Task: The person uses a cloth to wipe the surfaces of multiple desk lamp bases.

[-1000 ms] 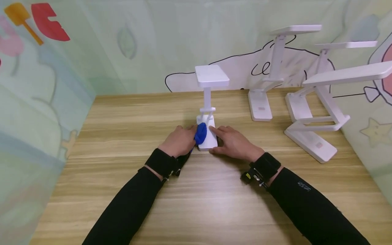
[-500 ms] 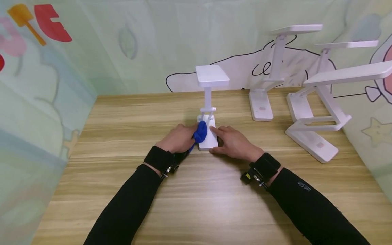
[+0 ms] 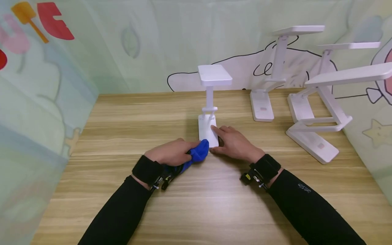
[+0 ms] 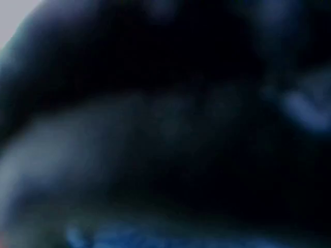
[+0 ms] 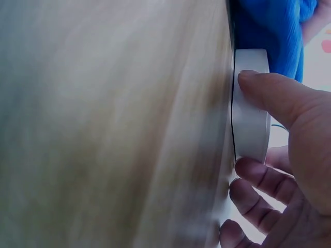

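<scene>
A white folding desk lamp stands upright on the table, its flat head raised above the base. My right hand grips the base from the right. In the right wrist view its thumb presses the front end of the base, with fingertips along the side. A bunched blue cloth is pinched in my left hand, at the base's front left corner. Cloth also shows behind the base in the right wrist view. The left wrist view is dark and blurred, with a strip of blue along the bottom.
Several similar white lamps stand at the right: one at the back, another beside it, and a larger-looking one nearer. The wood-grain table meets a printed wall covering at the back and sides.
My left hand has drawn the blue cloth from the left side of the lamp's base toward me, to its front left corner. The right hand keeps its grip.
</scene>
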A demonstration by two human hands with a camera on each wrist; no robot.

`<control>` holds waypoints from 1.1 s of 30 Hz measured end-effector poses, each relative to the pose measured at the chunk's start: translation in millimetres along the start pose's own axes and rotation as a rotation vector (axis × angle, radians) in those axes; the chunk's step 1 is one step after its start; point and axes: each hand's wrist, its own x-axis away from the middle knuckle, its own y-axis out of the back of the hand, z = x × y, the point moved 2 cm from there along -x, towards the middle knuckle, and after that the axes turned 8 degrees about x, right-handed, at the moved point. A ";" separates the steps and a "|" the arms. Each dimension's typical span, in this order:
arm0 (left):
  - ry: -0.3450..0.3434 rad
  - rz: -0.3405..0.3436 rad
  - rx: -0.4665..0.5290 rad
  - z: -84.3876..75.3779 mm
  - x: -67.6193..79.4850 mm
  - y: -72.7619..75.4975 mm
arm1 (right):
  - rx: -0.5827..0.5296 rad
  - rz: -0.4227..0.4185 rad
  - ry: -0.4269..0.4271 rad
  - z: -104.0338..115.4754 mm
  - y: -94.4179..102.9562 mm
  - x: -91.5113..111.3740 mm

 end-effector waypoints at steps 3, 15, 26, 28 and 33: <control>-0.028 -0.012 0.092 0.9 5.6 5.5 | -0.008 -0.004 0.008 -0.2 -0.4 0.4; 0.115 -0.458 0.528 -3.0 -9.4 19.1 | -0.204 -0.018 -0.056 1.0 7.2 11.8; 0.128 -0.603 0.752 -33.8 -24.6 -1.0 | -0.554 -0.231 -0.068 43.8 23.5 30.2; 0.122 -0.601 0.802 -38.1 -27.1 -3.6 | -0.555 -0.232 -0.070 50.9 25.2 31.8; 0.111 -0.588 0.945 -45.1 -30.0 -6.5 | -0.466 -0.259 -0.105 58.6 27.9 33.9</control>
